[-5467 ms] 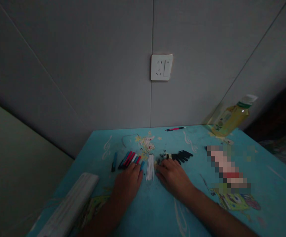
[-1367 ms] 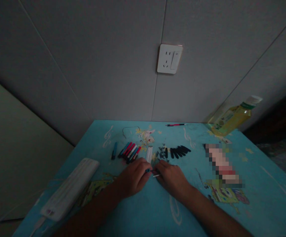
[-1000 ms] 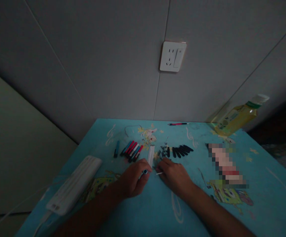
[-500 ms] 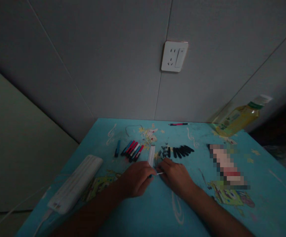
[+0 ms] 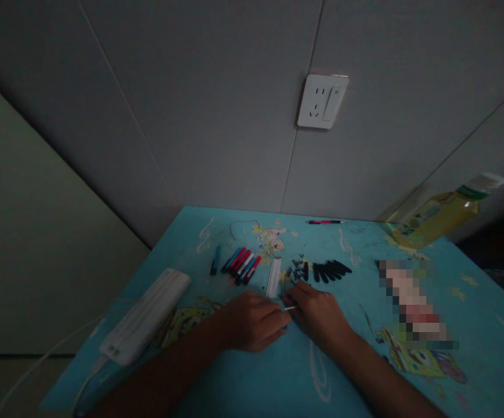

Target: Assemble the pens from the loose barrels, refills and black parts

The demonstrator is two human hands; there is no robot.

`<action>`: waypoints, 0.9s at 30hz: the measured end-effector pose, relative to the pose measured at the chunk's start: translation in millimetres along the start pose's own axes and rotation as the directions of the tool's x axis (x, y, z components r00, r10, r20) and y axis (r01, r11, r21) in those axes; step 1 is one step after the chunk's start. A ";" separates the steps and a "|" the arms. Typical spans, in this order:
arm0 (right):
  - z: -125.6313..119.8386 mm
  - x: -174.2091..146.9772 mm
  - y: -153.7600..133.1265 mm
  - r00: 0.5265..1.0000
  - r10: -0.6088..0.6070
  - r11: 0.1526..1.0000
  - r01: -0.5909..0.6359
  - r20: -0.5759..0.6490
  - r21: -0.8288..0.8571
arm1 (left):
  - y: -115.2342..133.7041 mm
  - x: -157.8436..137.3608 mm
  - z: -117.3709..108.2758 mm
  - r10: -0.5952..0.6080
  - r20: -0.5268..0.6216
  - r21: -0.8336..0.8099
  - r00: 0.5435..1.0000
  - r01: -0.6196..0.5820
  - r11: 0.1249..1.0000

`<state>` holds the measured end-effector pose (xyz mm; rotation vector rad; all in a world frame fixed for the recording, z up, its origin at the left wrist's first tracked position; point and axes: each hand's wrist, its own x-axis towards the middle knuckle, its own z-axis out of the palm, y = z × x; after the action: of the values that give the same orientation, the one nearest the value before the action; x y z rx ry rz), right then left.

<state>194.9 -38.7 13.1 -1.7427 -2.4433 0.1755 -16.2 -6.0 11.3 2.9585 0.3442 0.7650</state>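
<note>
Low over the table, my left hand (image 5: pixel 256 321) is closed, and a small blue piece, mostly hidden, shows below its fingertips. A thin white rod (image 5: pixel 291 307), like a pen refill, bridges the gap to my right hand (image 5: pixel 319 310). The right fingers are pinched around its other end. Just beyond the hands lies a bundle of similar white rods (image 5: pixel 273 276). Blue, red and white pen barrels (image 5: pixel 242 265) with dark ends lie in a row to the left, and one blue barrel (image 5: pixel 216 260) rests apart. Several black pen pieces (image 5: pixel 331 271) fan out at right, beside small dark bits (image 5: pixel 298 268).
A white power strip (image 5: pixel 147 316) with a cable lies at left. At the back are a red and black pen (image 5: pixel 324 222) and a bottle of yellow liquid (image 5: pixel 439 217). A pixelated item (image 5: pixel 415 302) is at right. The wall carries a socket (image 5: pixel 323 101).
The whole view has shifted slightly, so things appear further right. My left hand has turned a little, its fingers now more stretched toward the right hand, and less of the blue piece shows.
</note>
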 end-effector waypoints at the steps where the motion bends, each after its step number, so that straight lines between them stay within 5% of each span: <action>1: 0.2 0.1 0.3 1.000 0.003 1.000 -0.003 -0.004 0.001 | -0.1 -0.2 0.6 0.001 0.000 -0.001 1.000 -0.001 1.000; 15: -11.9 12.6 23.3 0.980 0.130 0.991 -0.121 -0.150 0.064 | 3.4 3.5 -1.2 0.003 0.002 0.021 1.000 -0.003 1.000; 19: -34.7 62.9 30.8 0.980 0.131 0.991 -0.129 -0.151 0.026 | 4.4 3.2 -0.4 0.017 -0.013 0.011 1.000 -0.017 1.000; 22: -42.6 117.2 35.0 0.992 0.127 0.989 -0.124 -0.029 0.080 | 5.7 1.9 1.5 0.023 -0.015 -0.029 1.000 -0.023 0.999; 25: -36.9 158.7 38.7 0.993 0.118 0.987 -0.120 0.030 0.102 | 6.5 2.5 7.0 -0.129 -0.119 -0.180 0.984 0.107 0.978; 27: -29.4 173.0 41.0 0.990 0.131 0.985 -0.135 0.045 0.107 | 4.5 5.5 12.8 -0.420 -0.220 -0.457 0.880 0.287 0.842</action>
<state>182.5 138.7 42.3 -1.8706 -2.2946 0.3530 -4.5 -9.3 3.3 2.2808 0.6452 1.0941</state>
